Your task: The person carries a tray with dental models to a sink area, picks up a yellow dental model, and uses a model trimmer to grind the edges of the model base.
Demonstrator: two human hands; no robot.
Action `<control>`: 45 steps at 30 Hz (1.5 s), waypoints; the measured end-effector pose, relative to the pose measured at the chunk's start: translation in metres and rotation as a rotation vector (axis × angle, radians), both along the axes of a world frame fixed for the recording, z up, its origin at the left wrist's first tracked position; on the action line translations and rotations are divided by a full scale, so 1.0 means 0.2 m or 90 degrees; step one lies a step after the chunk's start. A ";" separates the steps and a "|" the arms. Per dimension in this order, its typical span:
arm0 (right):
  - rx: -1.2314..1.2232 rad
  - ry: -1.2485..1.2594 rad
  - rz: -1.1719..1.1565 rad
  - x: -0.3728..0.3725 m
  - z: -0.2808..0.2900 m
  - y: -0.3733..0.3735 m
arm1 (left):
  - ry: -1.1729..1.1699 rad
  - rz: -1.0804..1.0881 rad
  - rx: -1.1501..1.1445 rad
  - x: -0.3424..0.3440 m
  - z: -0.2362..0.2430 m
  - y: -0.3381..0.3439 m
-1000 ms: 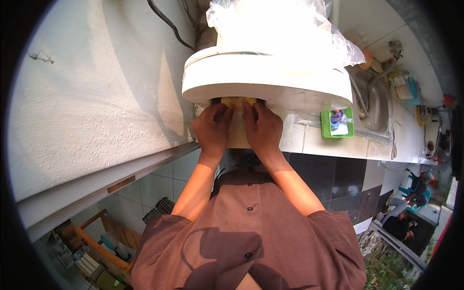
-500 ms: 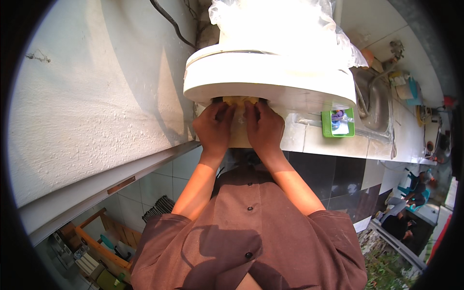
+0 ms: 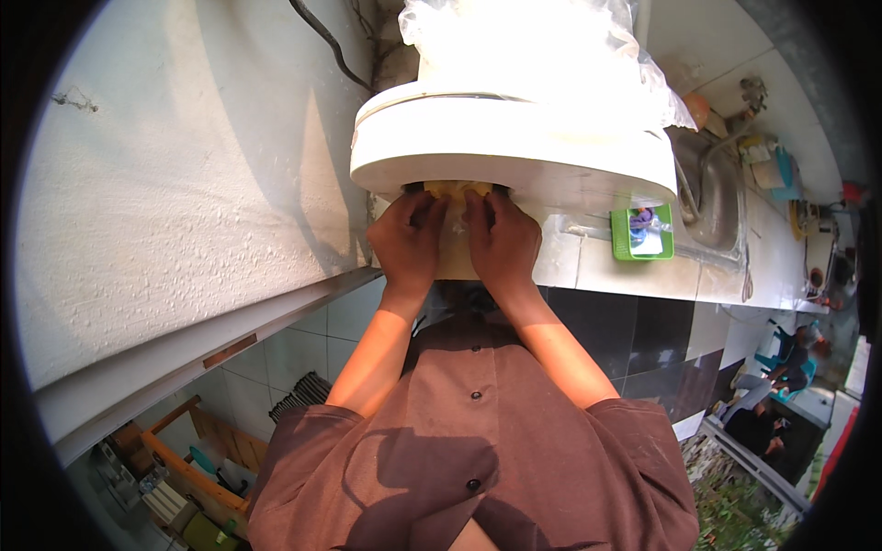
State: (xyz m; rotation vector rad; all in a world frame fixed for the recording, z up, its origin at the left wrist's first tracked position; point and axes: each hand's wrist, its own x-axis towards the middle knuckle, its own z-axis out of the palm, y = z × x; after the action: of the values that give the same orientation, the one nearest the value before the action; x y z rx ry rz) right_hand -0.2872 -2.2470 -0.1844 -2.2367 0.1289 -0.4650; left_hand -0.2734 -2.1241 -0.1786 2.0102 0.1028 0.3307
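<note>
My left hand (image 3: 404,234) and my right hand (image 3: 503,234) are side by side under the front edge of a large white machine with a rounded housing (image 3: 505,138). Between them a soft-looking yellow piece (image 3: 457,189) is pinched, one end in each hand. Its kind cannot be made out, and the housing hides its far side. Both sets of fingers are closed, with the outer fingers curled and partly in shadow. Below the yellow piece, a pale surface (image 3: 457,248) shows between my wrists.
Clear plastic (image 3: 657,87) covers the glaring top of the machine. A green basket (image 3: 632,241) stands right of my hands, beside a metal sink (image 3: 721,197). A white wall (image 3: 184,184) rises close on the left. People (image 3: 763,427) sit far off at lower right.
</note>
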 end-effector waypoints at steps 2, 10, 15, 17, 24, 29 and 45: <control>-0.012 0.001 -0.006 0.00 -0.01 0.00 | -0.001 -0.001 0.001 0.00 0.00 0.00; -0.012 0.019 -0.010 0.00 0.00 0.00 | -0.003 -0.002 -0.018 0.00 -0.01 0.00; -0.012 -0.003 -0.005 0.00 -0.01 -0.01 | -0.002 -0.003 -0.009 0.00 0.00 -0.01; -0.009 -0.005 -0.006 0.00 -0.01 0.00 | -0.001 -0.002 -0.007 0.00 0.01 -0.01; -0.009 -0.002 -0.004 0.01 0.00 0.00 | -0.015 0.003 -0.027 0.00 -0.01 -0.01; -0.011 -0.001 -0.005 0.01 0.00 0.00 | -0.015 0.000 -0.024 0.00 0.00 -0.01; -0.013 0.000 -0.013 0.01 0.00 0.00 | -0.027 0.010 -0.035 0.01 -0.03 -0.02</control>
State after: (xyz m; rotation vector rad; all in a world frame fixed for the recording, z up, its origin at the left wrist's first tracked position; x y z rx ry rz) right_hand -0.2856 -2.2465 -0.1850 -2.2578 0.1484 -0.4791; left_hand -0.2718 -2.1280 -0.1848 1.9484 0.0993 0.3769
